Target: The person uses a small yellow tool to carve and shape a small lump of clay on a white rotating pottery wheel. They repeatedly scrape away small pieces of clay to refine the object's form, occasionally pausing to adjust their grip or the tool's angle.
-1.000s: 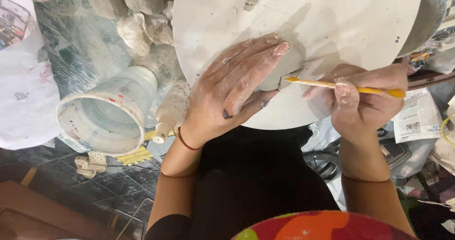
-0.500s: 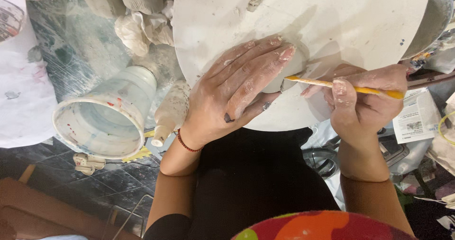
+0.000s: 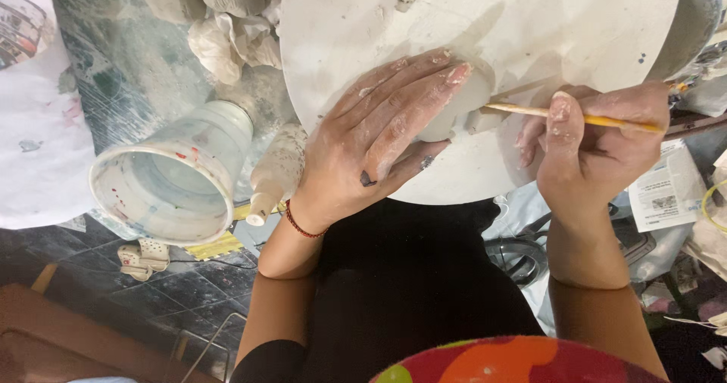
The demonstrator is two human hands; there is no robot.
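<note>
A round white board (image 3: pixel 485 20) lies in front of me, dusted with dried clay. My left hand (image 3: pixel 379 133) rests flat on a small pale clay piece (image 3: pixel 466 103) near the board's front edge, covering most of it. My right hand (image 3: pixel 598 144) grips a thin yellow wooden tool (image 3: pixel 530 111) like a pencil. The tool's tip touches the right side of the clay piece, just under my left fingertips. A red thread bracelet sits on my left wrist.
A clear plastic water tub (image 3: pixel 170 179) stands left of the board, with a small speckled bottle (image 3: pixel 276 171) beside it. Crumpled white rags (image 3: pixel 227 38) lie at the back left. White paper (image 3: pixel 34 110) covers the far left; printed paper (image 3: pixel 666 194) and clutter sit at right.
My right hand has moved the tool's tip leftward, against the clay piece. My left hand has stayed pressed on the piece.
</note>
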